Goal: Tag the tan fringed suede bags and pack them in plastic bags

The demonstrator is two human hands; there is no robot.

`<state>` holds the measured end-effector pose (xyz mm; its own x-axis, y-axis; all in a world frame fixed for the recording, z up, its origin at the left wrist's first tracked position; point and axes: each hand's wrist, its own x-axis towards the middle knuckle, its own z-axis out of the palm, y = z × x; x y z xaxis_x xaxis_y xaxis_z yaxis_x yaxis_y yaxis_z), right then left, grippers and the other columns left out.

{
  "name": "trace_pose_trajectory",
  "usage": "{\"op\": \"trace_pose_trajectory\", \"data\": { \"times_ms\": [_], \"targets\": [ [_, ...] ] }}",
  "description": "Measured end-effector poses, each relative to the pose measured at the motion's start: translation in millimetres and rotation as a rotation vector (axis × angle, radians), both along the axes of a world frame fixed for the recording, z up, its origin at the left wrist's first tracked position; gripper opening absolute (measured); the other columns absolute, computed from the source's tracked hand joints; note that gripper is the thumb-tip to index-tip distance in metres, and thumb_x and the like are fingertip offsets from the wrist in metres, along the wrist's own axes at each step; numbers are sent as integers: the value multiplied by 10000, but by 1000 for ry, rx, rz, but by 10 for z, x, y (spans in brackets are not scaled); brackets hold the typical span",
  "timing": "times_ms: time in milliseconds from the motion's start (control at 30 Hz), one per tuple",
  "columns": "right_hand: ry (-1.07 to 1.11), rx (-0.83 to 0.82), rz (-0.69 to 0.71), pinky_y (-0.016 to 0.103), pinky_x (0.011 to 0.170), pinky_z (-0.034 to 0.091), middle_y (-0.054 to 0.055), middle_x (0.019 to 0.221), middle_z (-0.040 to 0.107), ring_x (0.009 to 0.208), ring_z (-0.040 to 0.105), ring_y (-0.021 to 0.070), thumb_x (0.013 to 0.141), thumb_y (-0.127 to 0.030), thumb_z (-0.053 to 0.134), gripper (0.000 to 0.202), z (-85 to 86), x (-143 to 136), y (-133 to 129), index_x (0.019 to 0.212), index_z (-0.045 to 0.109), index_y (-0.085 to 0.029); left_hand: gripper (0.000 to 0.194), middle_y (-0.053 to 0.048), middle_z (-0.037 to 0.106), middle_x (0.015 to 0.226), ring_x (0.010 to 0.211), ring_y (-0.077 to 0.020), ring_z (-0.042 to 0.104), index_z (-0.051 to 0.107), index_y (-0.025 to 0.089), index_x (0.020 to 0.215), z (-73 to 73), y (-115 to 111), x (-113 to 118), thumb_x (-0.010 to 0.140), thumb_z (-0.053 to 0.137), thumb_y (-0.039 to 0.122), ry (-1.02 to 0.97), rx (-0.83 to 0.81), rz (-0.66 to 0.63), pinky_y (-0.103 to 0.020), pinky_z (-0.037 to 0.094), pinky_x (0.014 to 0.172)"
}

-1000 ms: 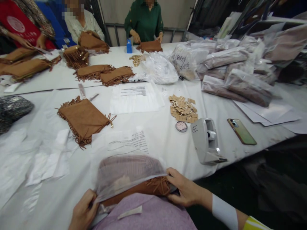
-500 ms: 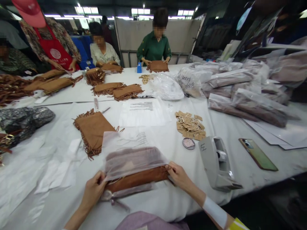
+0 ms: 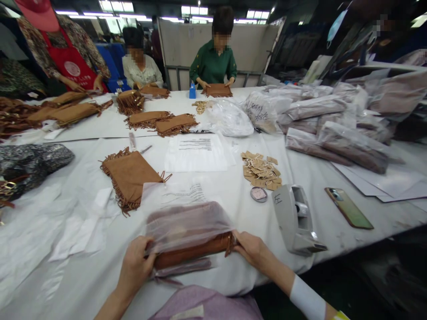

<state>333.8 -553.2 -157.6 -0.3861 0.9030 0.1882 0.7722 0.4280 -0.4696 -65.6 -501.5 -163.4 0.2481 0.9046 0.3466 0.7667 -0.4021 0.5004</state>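
A brown bag (image 3: 190,250) lies partly inside a frosted plastic bag (image 3: 187,218) at the table's near edge. Its near side sticks out of the plastic opening. At the left end, my left hand (image 3: 135,262) is closed on the plastic bag's edge by the brown bag. My right hand (image 3: 248,249) pinches the plastic at the right corner, beside a small hanging strap end. A strip wrapped in clear film (image 3: 187,266) lies along the near side of the brown bag. Just beyond is a tan fringed piece (image 3: 133,175), flat on the table.
Several paper tags (image 3: 262,171), a round tin (image 3: 259,194), a tape dispenser (image 3: 296,220) and a phone (image 3: 348,207) are on the right. Bagged goods (image 3: 333,115) pile up behind. Flat plastic bags (image 3: 200,153) lie ahead. Co-workers handle brown bags across the table.
The plastic has been drawn further over the brown bag, and its right end now shows a strap end. My left hand has shifted slightly right. The whole view has shifted a little.
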Motion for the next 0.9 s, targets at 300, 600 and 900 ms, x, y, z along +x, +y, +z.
{"op": "trace_pose_trajectory", "data": {
  "times_ms": [300,600,900],
  "targets": [
    [453,-156,-420,310,720,544,45,885,651,771,641,181,826,-303,616,196,10,-62,-211,999,623,-210,178,-42,573,867,753,-206,525,568,223,1011,585,223,1568,945,403,207,429,29,-483,-318,407,667],
    [921,-112,-549,311,734,575,60,895,677,812,680,195,821,-361,645,208,-12,-248,-304,961,628,-207,234,-32,602,796,679,-148,558,554,191,850,665,388,2151,969,360,245,345,-174,-568,-263,348,577],
    [590,-48,-398,345,821,569,28,990,737,866,706,203,844,-253,568,280,22,-208,-127,1121,607,-258,94,-42,608,863,775,-179,578,522,200,890,690,380,2210,913,432,182,328,-144,-671,-275,410,629]
  ]
}}
